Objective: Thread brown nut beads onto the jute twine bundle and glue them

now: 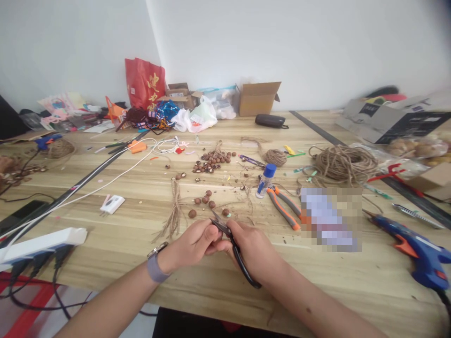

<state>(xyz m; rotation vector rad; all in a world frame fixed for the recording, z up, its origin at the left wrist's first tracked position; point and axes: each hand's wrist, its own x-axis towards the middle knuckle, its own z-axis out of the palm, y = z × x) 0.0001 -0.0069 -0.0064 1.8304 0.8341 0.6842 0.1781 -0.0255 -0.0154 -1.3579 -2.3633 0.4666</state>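
Observation:
My right hand (252,249) is closed round black snips (235,249), whose blades point up and left toward my left hand. My left hand (193,244), with a watch on its wrist, pinches something small at the blade tips; I cannot make out what it is. Both hands hover over the near edge of the wooden table (141,244). Just beyond them lie a few loose brown nuts (204,201) and a bundle of jute strands (174,213).
Orange-handled pliers (283,206), a blue-capped glue bottle (266,180) and a jute coil (341,164) lie right of centre. A blue glue gun (416,251) sits at the right. A white power strip (42,244) and cables lie left. Boxes and bags line the wall.

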